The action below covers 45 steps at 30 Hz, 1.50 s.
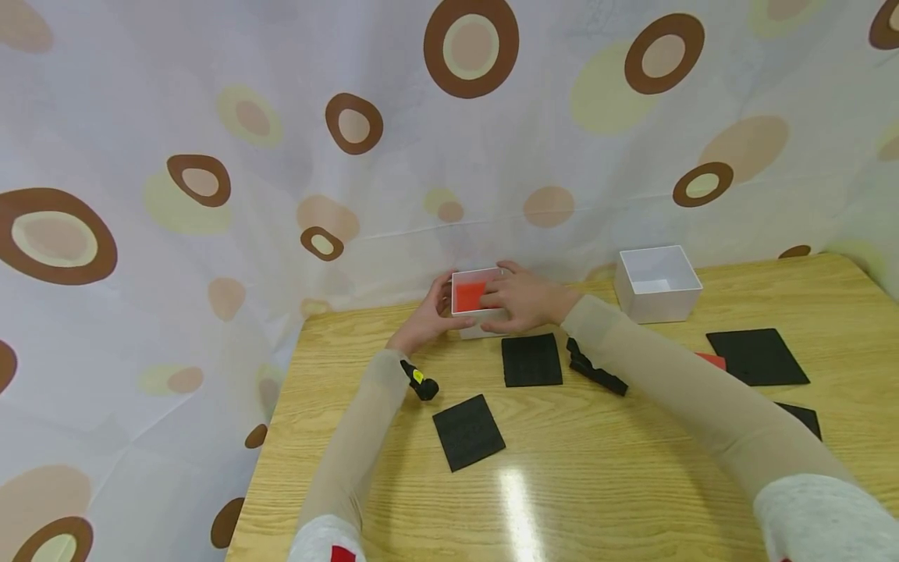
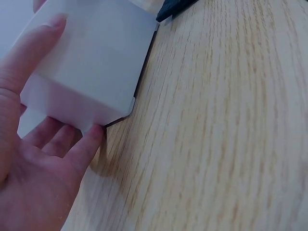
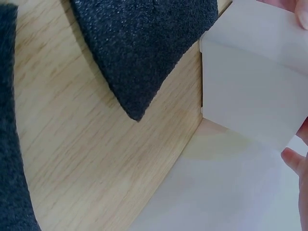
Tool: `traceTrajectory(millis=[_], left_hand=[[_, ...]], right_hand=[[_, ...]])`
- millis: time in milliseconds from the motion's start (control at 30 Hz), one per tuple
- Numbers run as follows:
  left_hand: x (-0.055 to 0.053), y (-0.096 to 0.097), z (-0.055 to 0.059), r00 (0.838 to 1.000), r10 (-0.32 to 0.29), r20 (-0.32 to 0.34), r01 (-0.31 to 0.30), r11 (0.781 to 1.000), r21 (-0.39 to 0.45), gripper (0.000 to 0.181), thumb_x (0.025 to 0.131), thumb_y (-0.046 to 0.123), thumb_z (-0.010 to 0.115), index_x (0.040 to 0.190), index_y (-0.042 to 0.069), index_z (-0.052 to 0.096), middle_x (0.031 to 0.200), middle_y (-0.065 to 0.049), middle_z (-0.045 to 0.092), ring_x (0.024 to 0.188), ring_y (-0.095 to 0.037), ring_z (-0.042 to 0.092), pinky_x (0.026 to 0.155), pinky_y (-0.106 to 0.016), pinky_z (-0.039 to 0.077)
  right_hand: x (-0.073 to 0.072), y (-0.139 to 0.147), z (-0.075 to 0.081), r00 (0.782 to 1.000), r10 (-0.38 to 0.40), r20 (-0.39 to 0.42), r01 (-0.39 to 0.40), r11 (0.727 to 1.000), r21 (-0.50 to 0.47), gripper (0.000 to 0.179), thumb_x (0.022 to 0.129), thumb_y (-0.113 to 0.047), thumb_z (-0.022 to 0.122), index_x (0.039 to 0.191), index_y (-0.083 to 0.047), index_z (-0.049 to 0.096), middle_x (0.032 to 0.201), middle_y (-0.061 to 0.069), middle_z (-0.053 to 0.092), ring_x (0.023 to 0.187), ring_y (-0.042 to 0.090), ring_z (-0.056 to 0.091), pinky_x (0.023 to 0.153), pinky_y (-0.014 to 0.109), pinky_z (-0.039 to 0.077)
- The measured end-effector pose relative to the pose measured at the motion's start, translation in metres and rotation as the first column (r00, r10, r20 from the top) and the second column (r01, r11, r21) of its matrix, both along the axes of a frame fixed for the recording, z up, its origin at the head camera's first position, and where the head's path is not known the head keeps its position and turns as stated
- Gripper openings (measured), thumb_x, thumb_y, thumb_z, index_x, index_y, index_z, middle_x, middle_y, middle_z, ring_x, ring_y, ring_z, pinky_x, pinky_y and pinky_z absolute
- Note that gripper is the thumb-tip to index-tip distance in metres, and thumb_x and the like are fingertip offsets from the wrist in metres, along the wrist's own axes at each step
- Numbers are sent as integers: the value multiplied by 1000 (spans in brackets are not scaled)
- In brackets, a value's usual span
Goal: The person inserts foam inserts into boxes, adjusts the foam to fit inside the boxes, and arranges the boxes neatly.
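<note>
In the head view, my left hand holds the left end of a small white box near the wall. In the left wrist view its thumb lies along one side of the box and the other fingers bend around the adjoining side. My right hand reaches over the right end of the same box, some fingers dipping inside. Those fingertips are hidden, so whether they pinch anything cannot be told. Inside the box lies a flat red piece. A black textured square lies just in front of the box.
Another white box, open-topped, stands to the right against the patterned curtain. A second black square lies nearer on the wooden table. At right are more black squares and a red piece, partly behind my right forearm.
</note>
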<state>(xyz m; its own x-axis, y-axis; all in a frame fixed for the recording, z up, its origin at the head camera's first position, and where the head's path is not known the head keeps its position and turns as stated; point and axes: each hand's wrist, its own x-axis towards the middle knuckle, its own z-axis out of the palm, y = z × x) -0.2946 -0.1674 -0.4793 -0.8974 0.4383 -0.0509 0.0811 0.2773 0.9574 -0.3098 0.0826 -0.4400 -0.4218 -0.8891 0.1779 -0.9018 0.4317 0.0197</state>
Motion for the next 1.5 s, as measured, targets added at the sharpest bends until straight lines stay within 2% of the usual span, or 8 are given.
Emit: traceTrajectory(millis=[133, 267, 400, 567, 700, 933, 1167, 1500], left_hand=[[-1, 1, 0, 1000, 2, -6, -2, 1000, 3, 99, 94, 7, 78, 166, 27, 14, 161, -5, 36, 153, -26, 31, 126, -42, 26], [-1, 2, -1, 1000, -3, 4, 3, 1000, 17, 99, 94, 7, 77, 166, 28, 13, 161, -4, 36, 152, -25, 32, 125, -42, 27], [-1, 2, -3, 1000, -1, 25, 0, 1000, 24, 99, 94, 11, 79, 166, 30, 13, 160, -1, 37, 151, -23, 33, 125, -42, 28], [-1, 1, -5, 999, 7, 36, -8, 1000, 24, 100, 94, 11, 79, 166, 31, 13, 159, 1, 38, 151, -22, 34, 124, -39, 29], [-1, 1, -7, 999, 8, 45, -10, 999, 31, 99, 95, 9, 78, 166, 28, 12, 160, 0, 37, 150, -21, 35, 123, -38, 32], [2, 0, -3, 999, 12, 41, -13, 999, 36, 98, 94, 9, 78, 166, 29, 14, 160, -1, 38, 151, -23, 33, 124, -41, 29], [2, -1, -4, 999, 11, 47, -13, 999, 37, 99, 94, 8, 79, 165, 30, 14, 161, 0, 37, 152, -22, 32, 124, -41, 31], [2, 1, -3, 999, 12, 46, -14, 999, 47, 99, 94, 10, 79, 166, 29, 13, 163, -1, 33, 154, -23, 29, 125, -41, 28]], right_hand=[[0, 3, 0, 1000, 11, -18, -11, 1000, -16, 38, 101, -47, 61, 111, -13, 75, 114, 5, 73, 113, 27, 65, 118, 66, 30], [0, 7, 1, 1000, 20, -2, -20, 996, -87, 28, 100, -38, 66, 109, -13, 72, 115, 6, 71, 116, 29, 64, 116, 65, 32], [2, 12, 7, 998, 37, 51, -26, 978, -206, 23, 98, -30, 70, 108, -10, 72, 114, 10, 70, 108, 32, 64, 113, 61, 38], [5, 24, 16, 996, 71, 62, -49, 954, -296, 22, 97, -24, 71, 110, -7, 74, 110, 10, 70, 101, 33, 65, 102, 54, 48], [9, 36, 22, 995, 83, 64, -59, 951, -305, 22, 97, -22, 70, 111, -6, 74, 108, 10, 69, 99, 31, 66, 97, 52, 52], [19, 61, 31, 994, 91, 61, -69, 952, -297, 22, 96, -18, 71, 114, -5, 72, 111, 11, 68, 102, 32, 66, 96, 53, 53], [35, 86, 39, 995, 43, 93, -17, 967, -255, 26, 98, -23, 71, 118, -7, 70, 117, 9, 68, 110, 30, 64, 99, 51, 52], [61, 125, 41, 998, 31, 50, -17, 964, -265, 30, 91, -19, 78, 118, -8, 70, 119, 7, 68, 109, 29, 64, 95, 51, 54]])
